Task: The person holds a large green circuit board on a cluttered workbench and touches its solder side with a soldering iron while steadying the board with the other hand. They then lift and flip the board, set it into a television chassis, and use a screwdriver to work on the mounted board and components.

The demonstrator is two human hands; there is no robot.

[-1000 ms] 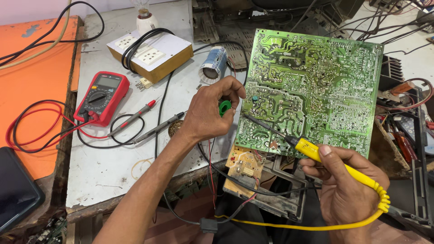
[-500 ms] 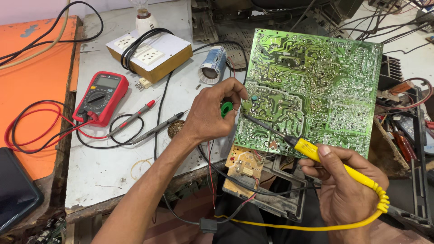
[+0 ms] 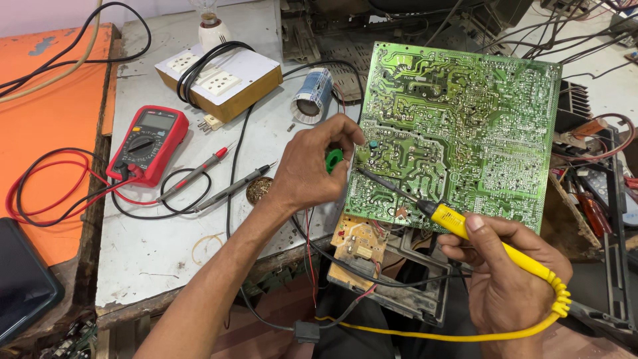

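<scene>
Worn grey workbench, red multimeter, 2 probes, socket box, tape roll

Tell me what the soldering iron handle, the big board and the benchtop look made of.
Soldering iron in the right hand: handle looks like glossy yellow plastic, smooth with a moulded sheen; dark metal tip. Circuit board: green laminate, probably fibreglass, with shiny silver solder points and traces. Benchtop: pale, matte, scuffed and stained; painted wood or sheet, cannot tell which.
</scene>
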